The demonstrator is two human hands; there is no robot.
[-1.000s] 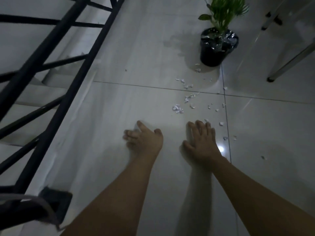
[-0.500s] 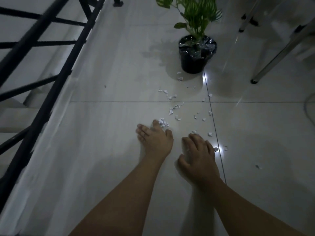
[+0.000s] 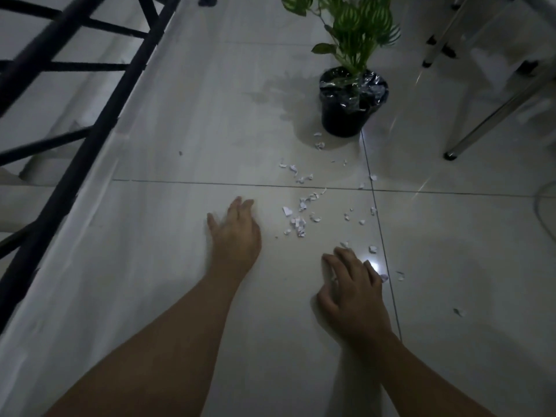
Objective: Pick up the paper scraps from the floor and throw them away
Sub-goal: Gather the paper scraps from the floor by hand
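Observation:
Small white paper scraps lie scattered on the grey floor tiles, from the plant pot down toward my hands. My left hand rests flat on the floor, fingers apart, just left of the densest cluster and holding nothing. My right hand sits lower right, palm down with fingers curled onto the tile, a few scraps just beyond its fingertips. A lone scrap lies farther right. Whether the right hand covers any scraps is hidden.
A black pot with a green plant stands at the top of the scrap trail. Black metal railing runs along the left over a stairwell. Metal furniture legs stand at the upper right.
My left hand has slid left, away from the scrap cluster it was touching, and spread flat. My right hand has pulled back toward me. The view has shifted closer to the plant.

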